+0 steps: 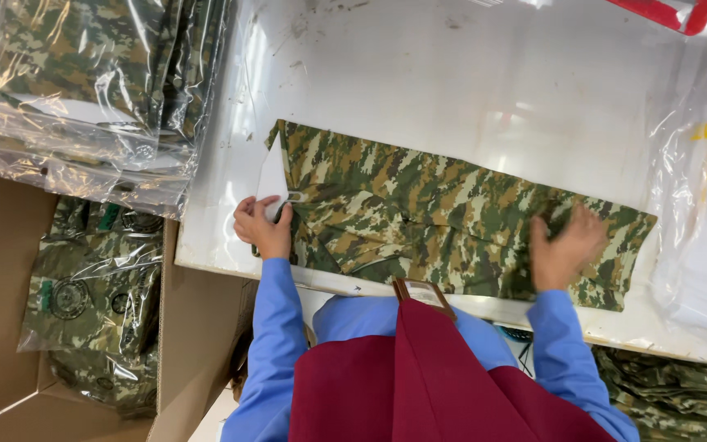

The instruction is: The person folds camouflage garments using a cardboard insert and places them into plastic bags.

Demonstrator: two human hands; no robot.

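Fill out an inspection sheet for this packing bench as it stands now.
Surface: white table, scuffed near the far edge.
Job's things: folded camouflage garment lying flat, a white card at its left end.
Clutter: bagged camouflage garments stacked far left; clear plastic bags at right.
Grippers: left hand pinches the card end; right hand over the garment, blurred.
Cables: nothing seen.
Surroundings: cardboard box holding bagged garments; red item at the top edge.

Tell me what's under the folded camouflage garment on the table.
The camouflage garment lies on a white tabletop. A white card pokes out at its left end, pinched by the left hand. The right hand presses its right end. How far the card reaches underneath is hidden.
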